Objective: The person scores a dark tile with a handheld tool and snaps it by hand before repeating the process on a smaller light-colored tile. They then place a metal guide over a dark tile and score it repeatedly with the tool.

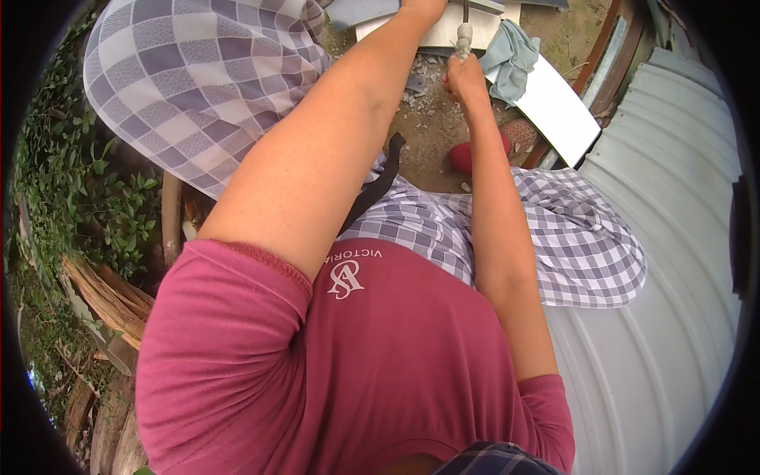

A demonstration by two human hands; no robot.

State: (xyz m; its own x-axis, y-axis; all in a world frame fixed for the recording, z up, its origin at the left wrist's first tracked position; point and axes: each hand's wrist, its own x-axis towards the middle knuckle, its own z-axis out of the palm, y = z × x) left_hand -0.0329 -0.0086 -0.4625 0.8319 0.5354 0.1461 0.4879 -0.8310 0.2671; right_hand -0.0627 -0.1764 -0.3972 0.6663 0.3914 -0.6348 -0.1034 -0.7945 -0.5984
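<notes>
My right hand (pixel 465 77) is closed around the lower end of a pale, worn handle (pixel 465 39). A thin dark metal shaft (pixel 465 11) runs up from it and out of the top of the view, so the tool's kind does not show. At the top edge is my left hand (pixel 426 8), mostly cut off with its fingers out of sight. It is nearest to a pale flat piece (pixel 483 8). A crumpled grey-green cloth (pixel 511 62) lies just right of my right hand, over the end of a white panel (pixel 558 115).
Grey chips (pixel 419 91) are scattered on the bare ground below my hands. A red shoe (pixel 467 157) is beside my right forearm. Ribbed metal sheeting (pixel 657 261) spans the right side. Split logs (pixel 107 305) and leafy plants (pixel 87 166) are at left.
</notes>
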